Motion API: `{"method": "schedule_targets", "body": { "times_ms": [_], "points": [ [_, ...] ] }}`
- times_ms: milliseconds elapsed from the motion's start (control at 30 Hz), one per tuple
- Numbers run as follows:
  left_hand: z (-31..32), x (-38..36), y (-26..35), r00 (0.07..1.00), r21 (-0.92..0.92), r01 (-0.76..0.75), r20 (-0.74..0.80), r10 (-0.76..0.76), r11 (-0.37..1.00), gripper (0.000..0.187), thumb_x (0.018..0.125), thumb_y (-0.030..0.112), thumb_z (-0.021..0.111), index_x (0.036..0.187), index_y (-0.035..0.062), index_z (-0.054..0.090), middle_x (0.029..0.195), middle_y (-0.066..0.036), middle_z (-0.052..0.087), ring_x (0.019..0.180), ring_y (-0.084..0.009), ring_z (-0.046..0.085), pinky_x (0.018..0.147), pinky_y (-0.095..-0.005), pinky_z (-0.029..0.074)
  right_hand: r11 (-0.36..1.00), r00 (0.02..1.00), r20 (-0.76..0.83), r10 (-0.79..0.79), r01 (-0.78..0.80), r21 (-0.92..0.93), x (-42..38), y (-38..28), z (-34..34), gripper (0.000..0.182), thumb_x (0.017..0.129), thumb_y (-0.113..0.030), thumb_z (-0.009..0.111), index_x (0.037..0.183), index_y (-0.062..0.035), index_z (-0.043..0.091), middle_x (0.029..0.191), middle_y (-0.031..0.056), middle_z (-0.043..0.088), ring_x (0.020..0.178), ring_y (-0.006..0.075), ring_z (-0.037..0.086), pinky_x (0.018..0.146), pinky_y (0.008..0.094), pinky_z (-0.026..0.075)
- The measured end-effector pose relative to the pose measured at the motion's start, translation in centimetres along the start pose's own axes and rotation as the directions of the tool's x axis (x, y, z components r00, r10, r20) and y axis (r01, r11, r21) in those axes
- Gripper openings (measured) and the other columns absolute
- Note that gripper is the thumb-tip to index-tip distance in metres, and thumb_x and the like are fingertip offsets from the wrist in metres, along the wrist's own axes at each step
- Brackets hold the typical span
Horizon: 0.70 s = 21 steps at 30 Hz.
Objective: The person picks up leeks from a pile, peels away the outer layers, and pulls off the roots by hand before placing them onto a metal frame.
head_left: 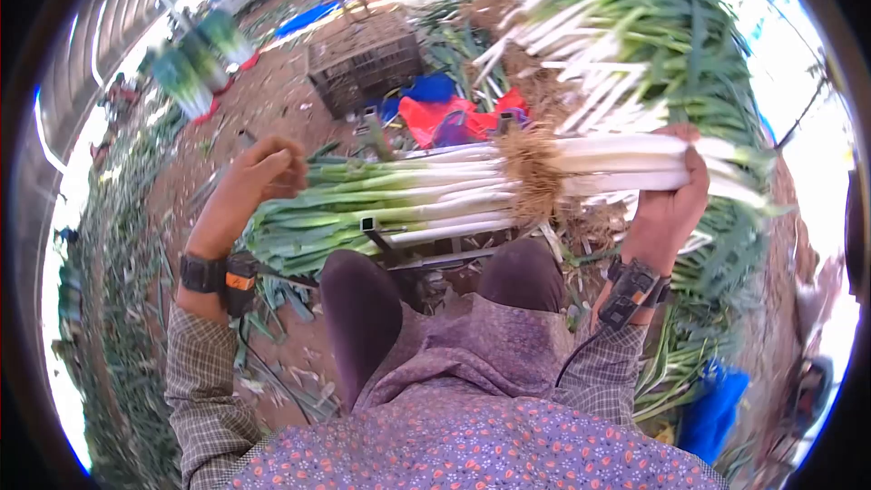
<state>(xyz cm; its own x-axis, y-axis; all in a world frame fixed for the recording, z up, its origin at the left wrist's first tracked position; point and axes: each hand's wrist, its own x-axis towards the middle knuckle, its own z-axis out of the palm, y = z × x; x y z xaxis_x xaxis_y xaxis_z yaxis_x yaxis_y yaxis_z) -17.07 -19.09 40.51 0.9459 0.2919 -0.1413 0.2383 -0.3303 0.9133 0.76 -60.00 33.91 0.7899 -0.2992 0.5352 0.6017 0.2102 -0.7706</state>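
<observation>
Leeks (pixel 626 159) with thick white stalks are gripped in my right hand (pixel 676 186), its thumb and fingers wrapped round them. Their brown roots (pixel 531 172) point left and meet the root ends of a leek bundle (pixel 426 186). That bundle lies across a low metal frame (pixel 370 227) in front of my knees, green leaves to the left. My left hand (pixel 268 168) hovers just above the leaf end, fingers curled together and slightly blurred. Nothing shows in it.
A large leek pile (pixel 635 45) rises at the back right. Behind the frame are a dark plastic crate (pixel 363 63) and red plastic bags (pixel 445 118). Tied leek bundles (pixel 195 73) stand at the back left. Leaf scraps litter the soil; a blue bag (pixel 715 413) lies at lower right.
</observation>
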Motion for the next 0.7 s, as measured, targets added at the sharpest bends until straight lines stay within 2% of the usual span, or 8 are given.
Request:
{"method": "schedule_targets", "body": {
  "times_ms": [33, 133, 200, 233, 333, 400, 500, 700],
  "points": [
    [-1.7, -1.1, -2.3, 0.999, -0.050, 0.031, -0.036, -0.033, 0.998, 0.026, 0.099, 0.027, 0.051, 0.114, 0.0066, 0.057, 0.099, -0.003, 0.063, 0.091, -0.0141, 0.062, 0.084, -0.0306, 0.052, 0.909, 0.944, 0.215, -0.251, 0.306, -0.282, 0.2, 0.0, 2.1, 0.023, 0.094, -0.001, 0.044, 0.112, 0.0096, 0.051, 0.116, 0.0172, 0.058, 0.106, 0.0236, 0.058, 0.096, 0.0387, 0.050],
    [-4.8, -4.1, -8.8, 0.978, -0.191, 0.133, -0.131, -0.160, 0.973, 0.023, 0.100, 0.026, 0.050, 0.114, 0.0080, 0.057, 0.099, -0.002, 0.063, 0.090, -0.0143, 0.063, 0.083, -0.0311, 0.053, 0.962, 0.920, 0.372, -0.121, 0.016, 0.274, -0.4, -1.3, 10.1, 0.023, 0.089, 0.002, 0.051, 0.111, 0.0083, 0.055, 0.105, 0.0167, 0.063, 0.093, 0.0230, 0.064, 0.088, 0.0388, 0.053],
    [-5.5, -5.6, -12.5, 0.960, -0.269, 0.186, -0.156, -0.233, 0.945, 0.023, 0.100, 0.025, 0.051, 0.114, 0.0076, 0.057, 0.097, -0.003, 0.064, 0.090, -0.0139, 0.064, 0.081, -0.0300, 0.053, 0.865, 0.911, 0.395, 0.118, -0.290, 0.410, -0.3, 2.8, 15.7, 0.027, 0.084, 0.003, 0.058, 0.111, 0.0052, 0.057, 0.103, 0.0134, 0.064, 0.091, 0.0210, 0.065, 0.081, 0.0349, 0.054],
    [-5.6, -6.0, -14.4, 0.949, -0.308, 0.212, -0.162, -0.271, 0.927, 0.023, 0.100, 0.025, 0.051, 0.114, 0.0073, 0.057, 0.097, -0.003, 0.064, 0.090, -0.0137, 0.064, 0.081, -0.0295, 0.053, 0.945, 0.845, 0.513, 0.154, -0.277, 0.174, -0.7, 4.7, 17.3, 0.034, 0.084, 0.003, 0.060, 0.117, 0.0032, 0.055, 0.100, 0.0111, 0.064, 0.088, 0.0199, 0.066, 0.080, 0.0333, 0.054],
    [-5.5, -6.6, -19.6, 0.922, -0.371, 0.263, -0.174, -0.345, 0.891, 0.021, 0.100, 0.023, 0.053, 0.113, 0.0074, 0.057, 0.098, -0.003, 0.065, 0.087, -0.0134, 0.065, 0.079, -0.0292, 0.053, 0.989, 0.702, 0.701, -0.125, 0.147, 0.030, -4.5, 12.4, 22.4, 0.058, 0.083, 0.000, 0.063, 0.137, -0.0037, 0.044, 0.109, 0.0172, 0.063, 0.100, 0.0255, 0.064, 0.086, 0.0353, 0.051],
    [-4.8, -6.6, -21.6, 0.893, -0.390, 0.308, -0.197, -0.405, 0.868, 0.021, 0.099, 0.022, 0.054, 0.113, 0.0071, 0.058, 0.098, -0.004, 0.066, 0.085, -0.0129, 0.065, 0.077, -0.0270, 0.052, 0.895, 0.429, 0.890, -0.157, 0.443, -0.055, -7.4, 18.7, 23.5, 0.076, 0.080, -0.006, 0.070, 0.147, -0.0115, 0.036, 0.110, 0.0201, 0.060, 0.102, 0.0322, 0.060, 0.089, 0.0392, 0.049],
    [-3.8, -5.8, -23.5, 0.893, -0.406, 0.340, -0.143, -0.426, 0.848, 0.021, 0.098, 0.020, 0.054, 0.113, 0.0061, 0.057, 0.097, -0.004, 0.066, 0.084, -0.0128, 0.065, 0.075, -0.0259, 0.052, 0.721, -0.147, 0.946, 0.288, 0.684, -0.113, -12.6, 28.1, 21.6, 0.093, 0.072, -0.022, 0.081, 0.151, -0.0244, 0.031, 0.110, 0.0196, 0.056, 0.100, 0.0386, 0.057, 0.087, 0.0464, 0.047],
    [-2.3, 0.4, -24.3, 0.911, -0.282, 0.359, -0.101, -0.399, 0.890, 0.022, 0.095, 0.016, 0.053, 0.110, 0.0010, 0.057, 0.093, -0.006, 0.064, 0.084, -0.0143, 0.064, 0.075, -0.0290, 0.053, 0.671, -0.235, 0.877, 0.419, 0.731, -0.125, -12.7, 29.8, 20.0, 0.104, 0.071, -0.033, 0.082, 0.154, -0.0266, 0.019, 0.121, 0.0177, 0.052, 0.114, 0.0365, 0.052, 0.091, 0.0489, 0.044]
  ]
}}
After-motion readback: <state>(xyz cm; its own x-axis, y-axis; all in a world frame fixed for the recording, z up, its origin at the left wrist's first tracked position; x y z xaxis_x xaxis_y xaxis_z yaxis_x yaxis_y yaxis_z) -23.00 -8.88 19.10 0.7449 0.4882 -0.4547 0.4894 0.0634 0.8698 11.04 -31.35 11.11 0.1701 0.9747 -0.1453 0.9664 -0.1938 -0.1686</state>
